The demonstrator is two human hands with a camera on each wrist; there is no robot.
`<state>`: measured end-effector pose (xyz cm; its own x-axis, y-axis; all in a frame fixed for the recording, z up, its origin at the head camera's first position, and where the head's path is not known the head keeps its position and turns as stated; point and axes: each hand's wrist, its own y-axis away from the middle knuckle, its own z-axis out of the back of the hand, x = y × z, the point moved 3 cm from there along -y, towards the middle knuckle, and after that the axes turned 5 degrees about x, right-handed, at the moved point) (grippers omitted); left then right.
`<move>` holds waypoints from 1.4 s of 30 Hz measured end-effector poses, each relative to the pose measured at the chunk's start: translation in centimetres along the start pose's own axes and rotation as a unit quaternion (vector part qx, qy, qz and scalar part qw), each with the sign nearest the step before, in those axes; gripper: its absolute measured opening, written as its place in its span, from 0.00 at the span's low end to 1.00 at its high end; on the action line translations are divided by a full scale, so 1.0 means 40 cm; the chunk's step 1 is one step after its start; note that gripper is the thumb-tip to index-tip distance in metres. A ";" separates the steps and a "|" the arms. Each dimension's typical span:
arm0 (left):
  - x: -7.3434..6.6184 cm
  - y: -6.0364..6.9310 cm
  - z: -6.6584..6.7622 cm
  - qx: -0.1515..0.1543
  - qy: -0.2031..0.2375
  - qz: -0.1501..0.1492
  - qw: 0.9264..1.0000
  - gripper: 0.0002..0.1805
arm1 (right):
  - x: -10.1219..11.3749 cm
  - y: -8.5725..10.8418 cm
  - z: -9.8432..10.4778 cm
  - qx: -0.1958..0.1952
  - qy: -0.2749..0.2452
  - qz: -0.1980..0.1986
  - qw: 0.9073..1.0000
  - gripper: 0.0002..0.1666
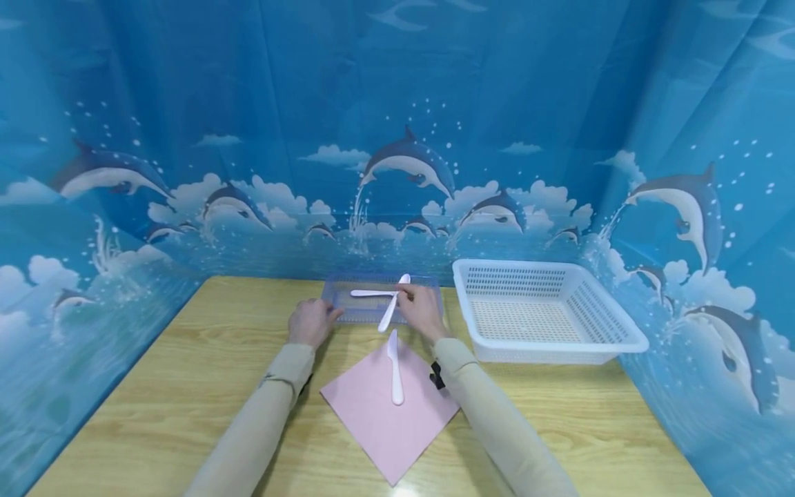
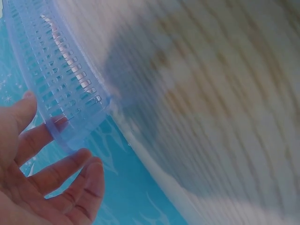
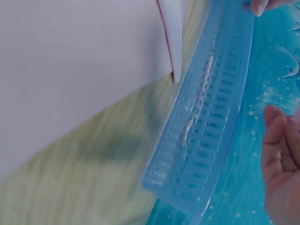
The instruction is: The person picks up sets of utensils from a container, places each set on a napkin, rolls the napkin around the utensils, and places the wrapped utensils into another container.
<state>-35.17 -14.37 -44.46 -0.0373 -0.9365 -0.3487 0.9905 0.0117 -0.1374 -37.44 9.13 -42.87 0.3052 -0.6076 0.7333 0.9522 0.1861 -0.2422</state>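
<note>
A see-through blue plastic basket (image 1: 329,310) lies near the table's back edge. My left hand (image 1: 310,322) grips its left end; in the left wrist view the thumb and index finger (image 2: 35,143) lie at the rim. Over the basket, my right hand (image 1: 422,310) pinches a white plastic knife (image 1: 388,316), tilted across the front rim. Another white knife (image 1: 366,293) lies sideways in the basket, its right end by my right fingertips. In the right wrist view the fingers (image 3: 276,145) are partly cut off, and the pinched knife cannot be made out.
A pink napkin (image 1: 373,407) lies cornerwise on the wooden table (image 1: 205,386) in front of me. One white knife (image 1: 397,376) lies on it. To the right stands a large white slotted basket (image 1: 528,345). A blue dolphin-print curtain (image 1: 310,83) surrounds the table's back and sides.
</note>
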 end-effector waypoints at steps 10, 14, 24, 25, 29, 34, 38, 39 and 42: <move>-0.004 -0.011 -0.007 0.014 -0.009 0.022 1.000 0.21 | 0.020 0.029 0.003 0.023 -0.084 -0.024 0.996 0.13; -0.004 -0.010 -0.008 0.009 -0.008 0.018 1.000 0.21 | 0.025 0.044 0.008 0.048 -0.100 -0.025 0.994 0.12; -0.014 0.013 0.002 -0.027 -0.008 -0.045 0.999 0.28 | 0.005 0.096 0.029 0.133 -0.130 -0.061 0.981 0.41; -0.017 0.016 0.005 -0.033 -0.010 -0.052 0.998 0.28 | 0.002 0.100 0.031 0.138 -0.128 -0.066 0.980 0.43; -0.030 0.037 0.021 -0.048 -0.009 -0.071 0.996 0.28 | -0.015 0.109 0.032 0.151 -0.140 -0.092 0.974 0.35; -0.047 0.070 0.035 -0.042 -0.002 -0.089 0.995 0.26 | -0.027 0.114 0.032 0.151 -0.157 -0.130 0.967 0.23; -0.052 0.089 0.034 -0.037 -0.007 -0.106 0.994 0.23 | -0.028 0.111 0.029 0.141 -0.174 -0.152 0.963 0.19; -0.053 0.092 0.032 -0.033 -0.006 -0.109 0.993 0.22 | -0.029 0.111 0.027 0.140 -0.178 -0.155 0.962 0.17; -0.054 0.100 0.024 -0.021 -0.011 -0.119 0.993 0.20 | -0.035 0.112 0.022 0.144 -0.188 -0.167 0.957 0.13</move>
<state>-31.00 -12.66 -43.35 -0.2670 -0.9216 -0.2817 0.9472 -0.1971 -0.2527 -33.60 11.51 -44.43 -0.0853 -0.3603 0.9289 0.9446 0.2673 0.1904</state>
